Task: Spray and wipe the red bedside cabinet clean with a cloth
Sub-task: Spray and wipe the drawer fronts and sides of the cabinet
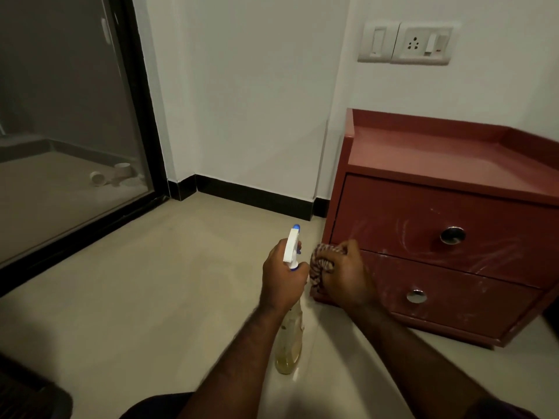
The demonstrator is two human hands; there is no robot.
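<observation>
cabinet [423,213] red | cloth [321,261] brown-white striped | spray bottle [289,334] white-blue head, yellowish liquid

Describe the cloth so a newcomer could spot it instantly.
Start at the red cabinet on the right. At its front left edge, the right hand grips a bunched cloth. Its brown stripes set it apart from the spray bottle held by the left hand.

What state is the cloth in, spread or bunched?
Bunched. The striped cloth is wadded in the right hand, whose fingers curl round it, by the red cabinet.
</observation>
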